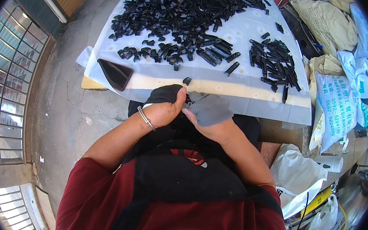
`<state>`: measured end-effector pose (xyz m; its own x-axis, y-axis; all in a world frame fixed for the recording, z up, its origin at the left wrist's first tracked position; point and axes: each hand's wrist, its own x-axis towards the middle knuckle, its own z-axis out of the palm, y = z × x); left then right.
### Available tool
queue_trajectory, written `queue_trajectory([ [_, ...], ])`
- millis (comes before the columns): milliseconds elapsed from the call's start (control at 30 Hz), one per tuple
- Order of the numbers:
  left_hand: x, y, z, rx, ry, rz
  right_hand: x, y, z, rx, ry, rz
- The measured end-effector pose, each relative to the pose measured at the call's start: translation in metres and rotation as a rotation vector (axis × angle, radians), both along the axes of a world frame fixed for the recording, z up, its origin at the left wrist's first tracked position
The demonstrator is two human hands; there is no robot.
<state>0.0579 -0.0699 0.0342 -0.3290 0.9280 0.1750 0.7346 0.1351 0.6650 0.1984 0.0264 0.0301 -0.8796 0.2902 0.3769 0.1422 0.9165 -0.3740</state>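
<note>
My two hands meet just in front of the table's near edge. My left hand (166,105), in a black glove with the thumb bare and a metal bangle at the wrist, is closed with its thumb up. My right hand (208,112), in a grey dotted glove, is closed against it. A small black plastic part (188,101) shows between them, mostly hidden by the fingers. Just beyond them, one curved black plastic piece (187,81) lies alone on the tablecloth. Farther back spreads a large heap of similar black pieces (171,20).
Long narrow black parts (275,61) form a smaller pile on the right of the white-covered table (239,91). A dark smartphone (116,75) lies at the left corner. Sacks and plastic bags (333,107) crowd the right side. A barred window (8,80) stands at left.
</note>
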Motion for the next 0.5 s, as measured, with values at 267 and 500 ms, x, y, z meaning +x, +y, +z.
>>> queue_trajectory([
  [267,-0.015,0.02,-0.012,-0.106,0.379,-0.047,0.004,0.091,0.007,-0.005,-0.117,-0.467],
  [500,-0.02,0.05,-0.02,-0.2,0.53,-0.034,-0.008,0.09,0.01,0.101,-0.411,-0.446],
])
